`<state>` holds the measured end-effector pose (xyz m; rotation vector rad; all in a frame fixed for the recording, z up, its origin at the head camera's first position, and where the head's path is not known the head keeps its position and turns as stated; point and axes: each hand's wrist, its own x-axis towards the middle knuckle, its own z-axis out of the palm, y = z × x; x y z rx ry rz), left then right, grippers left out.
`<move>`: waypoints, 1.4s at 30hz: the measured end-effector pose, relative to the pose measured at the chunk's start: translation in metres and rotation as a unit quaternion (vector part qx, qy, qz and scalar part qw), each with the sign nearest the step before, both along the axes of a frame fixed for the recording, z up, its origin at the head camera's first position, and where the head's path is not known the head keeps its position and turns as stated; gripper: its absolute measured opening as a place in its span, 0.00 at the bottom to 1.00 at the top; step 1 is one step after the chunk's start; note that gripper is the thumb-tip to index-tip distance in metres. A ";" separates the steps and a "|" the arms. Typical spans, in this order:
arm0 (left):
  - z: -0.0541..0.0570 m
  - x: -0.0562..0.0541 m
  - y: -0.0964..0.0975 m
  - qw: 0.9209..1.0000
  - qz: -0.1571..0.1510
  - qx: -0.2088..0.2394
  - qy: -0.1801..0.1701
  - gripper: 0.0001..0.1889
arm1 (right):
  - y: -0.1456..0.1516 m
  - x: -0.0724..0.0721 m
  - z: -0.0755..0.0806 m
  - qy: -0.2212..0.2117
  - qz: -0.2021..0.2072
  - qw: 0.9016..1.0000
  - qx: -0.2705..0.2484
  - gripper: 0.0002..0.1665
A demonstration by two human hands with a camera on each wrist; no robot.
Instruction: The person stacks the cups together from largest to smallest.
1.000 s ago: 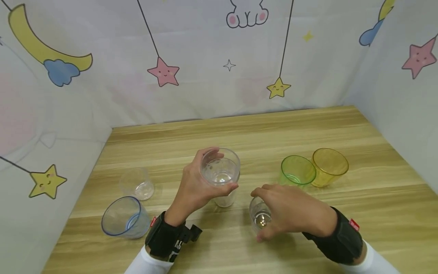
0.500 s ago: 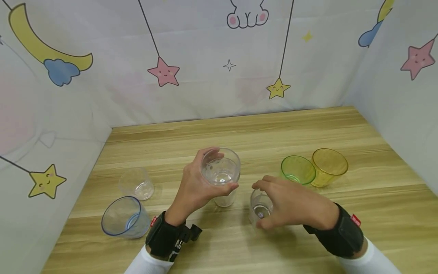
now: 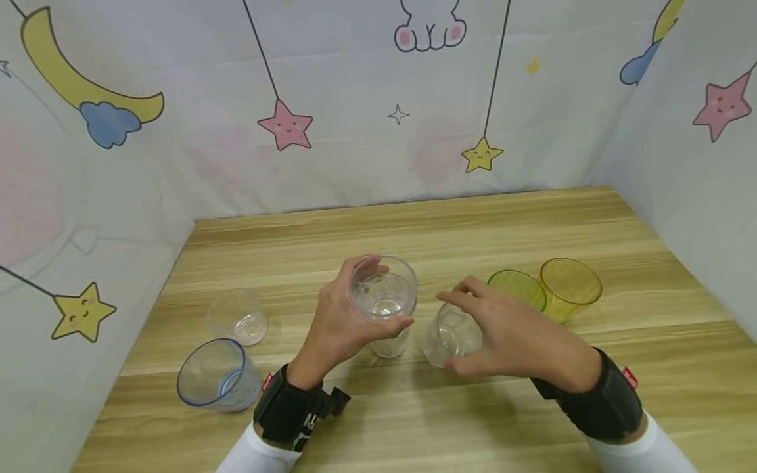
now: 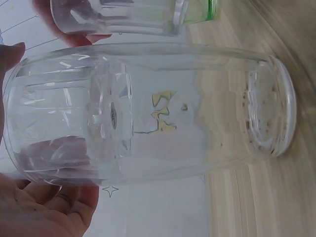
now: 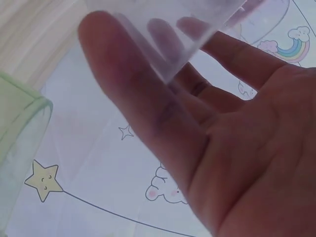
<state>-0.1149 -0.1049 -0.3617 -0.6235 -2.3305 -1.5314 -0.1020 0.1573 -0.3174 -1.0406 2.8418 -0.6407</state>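
My left hand (image 3: 340, 318) grips a tall clear cup (image 4: 168, 163) around its upper part, thumb on the near side. Inside its upper half a shorter clear cup (image 4: 106, 98) sits nested, as the left wrist view shows. The tall cup's base is down at the wood table. Just to the right, my right hand (image 3: 508, 332) holds another clear cup (image 3: 446, 338) between thumb and fingers, tilted and lifted over the table. In the right wrist view, the thumb and fingertips lie against that cup's wall (image 5: 173, 29).
Beyond my right hand stand a green cup (image 3: 513, 286) and a yellow cup (image 3: 570, 292), side by side. On the left are a blue-rimmed cup (image 3: 219, 378) and a short clear cup (image 3: 239, 322). White printed cloth (image 3: 355, 157) walls the wood table (image 3: 331, 226) at the back and sides.
My right hand has raised its clear cup and moved it away from me, and the cup now tilts. The left hand and its cups stay in place.
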 end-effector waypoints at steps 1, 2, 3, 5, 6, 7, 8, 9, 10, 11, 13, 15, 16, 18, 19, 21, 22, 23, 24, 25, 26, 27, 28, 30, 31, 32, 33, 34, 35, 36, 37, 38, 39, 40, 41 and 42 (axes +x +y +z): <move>0.000 0.000 0.000 1.000 0.000 0.000 0.001 0.47 | 0.001 0.000 0.001 0.009 0.002 1.000 -0.005 0.47; 0.000 0.000 0.000 1.000 0.000 0.000 0.002 0.47 | 0.001 0.000 0.002 0.016 0.004 1.000 -0.010 0.47; 0.000 0.000 0.000 1.000 0.000 0.000 0.003 0.47 | 0.002 0.000 0.002 0.025 0.006 1.000 -0.015 0.47; 0.000 0.000 0.000 1.000 -0.001 0.000 0.004 0.47 | 0.002 0.000 0.004 0.035 0.006 0.999 -0.028 0.47; 0.000 0.000 0.000 1.000 -0.001 0.001 0.005 0.47 | 0.003 0.000 0.005 0.041 0.007 0.999 -0.034 0.47; 0.000 0.000 -0.001 1.000 -0.002 0.001 0.005 0.47 | 0.003 0.000 0.006 0.045 0.008 0.998 -0.041 0.47; 0.001 0.000 -0.001 1.000 -0.002 0.000 0.006 0.46 | 0.003 -0.001 0.007 0.048 0.008 0.998 -0.048 0.47; 0.001 0.001 -0.001 1.000 -0.002 0.000 0.006 0.46 | 0.004 -0.001 0.007 0.056 0.010 0.997 -0.057 0.47; 0.001 0.001 -0.001 1.000 -0.002 -0.001 0.008 0.46 | 0.004 -0.001 0.008 0.064 0.012 0.996 -0.065 0.47; 0.001 0.001 -0.001 1.000 -0.002 -0.001 0.009 0.46 | 0.005 -0.002 0.008 0.071 0.015 0.995 -0.072 0.47; 0.001 0.000 -0.001 1.000 -0.002 -0.002 0.012 0.46 | 0.005 -0.003 0.009 0.091 0.022 0.992 -0.087 0.46; 0.001 0.000 -0.002 1.000 -0.003 -0.003 0.013 0.46 | 0.006 -0.003 0.010 0.111 0.025 0.988 -0.099 0.45; 0.001 0.000 -0.002 1.000 -0.003 -0.003 0.013 0.46 | 0.006 -0.003 0.011 0.120 0.024 0.987 -0.104 0.45; 0.001 0.000 -0.002 1.000 -0.003 -0.002 0.013 0.46 | 0.006 -0.003 0.012 0.134 0.023 0.984 -0.112 0.44; 0.001 0.000 -0.002 1.000 -0.003 -0.001 0.012 0.46 | 0.006 -0.003 0.013 0.140 0.022 0.983 -0.116 0.44; 0.001 0.000 -0.002 1.000 -0.004 0.000 0.011 0.46 | 0.006 -0.003 0.014 0.147 0.020 0.981 -0.122 0.43; 0.001 0.000 -0.002 1.000 -0.005 0.001 0.011 0.46 | 0.006 -0.003 0.015 0.149 0.020 0.981 -0.124 0.43; 0.001 0.000 -0.002 1.000 -0.006 0.002 0.011 0.46 | 0.005 -0.003 0.015 0.151 0.020 0.980 -0.127 0.43; 0.000 0.000 -0.002 1.000 -0.008 0.003 0.011 0.46 | 0.005 -0.003 0.016 0.154 0.021 0.979 -0.129 0.43; 0.000 -0.001 -0.002 1.000 -0.008 0.003 0.011 0.46 | 0.004 -0.002 0.016 0.156 0.021 0.979 -0.130 0.43; 0.000 -0.001 -0.002 1.000 -0.009 0.003 0.011 0.46 | 0.004 -0.002 0.016 0.159 0.022 0.978 -0.132 0.43; -0.001 -0.001 -0.002 1.000 -0.009 0.003 0.012 0.46 | 0.003 -0.002 0.016 0.163 0.022 0.977 -0.135 0.43; -0.001 -0.001 -0.002 1.000 -0.010 0.003 0.013 0.46 | 0.003 -0.002 0.016 0.167 0.024 0.976 -0.138 0.43; -0.001 -0.001 -0.001 1.000 -0.009 0.002 0.013 0.46 | 0.002 -0.002 0.017 0.176 0.025 0.973 -0.148 0.42; -0.002 -0.001 -0.001 1.000 -0.009 0.001 0.014 0.46 | 0.002 -0.002 0.017 0.180 0.024 0.971 -0.153 0.42; -0.002 -0.001 -0.002 1.000 -0.009 0.002 0.014 0.46 | 0.001 -0.003 0.018 0.185 0.025 0.969 -0.159 0.41; -0.002 -0.001 -0.002 1.000 -0.009 0.002 0.014 0.46 | 0.001 -0.003 0.019 0.189 0.024 0.968 -0.166 0.40; -0.002 -0.001 -0.002 1.000 -0.009 0.002 0.014 0.46 | 0.001 -0.003 0.020 0.192 0.024 0.966 -0.173 0.40; -0.002 -0.001 -0.002 1.000 -0.009 0.003 0.013 0.46 | 0.000 -0.003 0.021 0.195 0.023 0.964 -0.179 0.39; -0.002 -0.001 -0.002 1.000 -0.010 0.003 0.013 0.46 | 0.000 -0.003 0.022 0.199 0.020 0.962 -0.184 0.39; -0.002 -0.001 -0.002 1.000 -0.010 0.003 0.013 0.46 | -0.001 -0.003 0.023 0.202 0.018 0.961 -0.189 0.39; -0.002 -0.001 -0.002 1.000 -0.010 0.003 0.013 0.46 | -0.001 -0.003 0.025 0.205 0.017 0.959 -0.195 0.38; -0.002 -0.001 -0.002 1.000 -0.010 0.002 0.013 0.46 | -0.002 -0.003 0.026 0.208 0.015 0.957 -0.201 0.38; -0.002 -0.001 -0.002 1.000 -0.010 0.002 0.012 0.46 | -0.003 -0.003 0.027 0.212 0.013 0.955 -0.206 0.37; -0.002 -0.001 -0.002 1.000 -0.010 0.002 0.013 0.46 | -0.004 -0.003 0.029 0.216 0.011 0.953 -0.211 0.37; -0.002 -0.001 -0.002 1.000 -0.009 0.001 0.013 0.46 | -0.004 -0.003 0.030 0.219 0.009 0.951 -0.218 0.37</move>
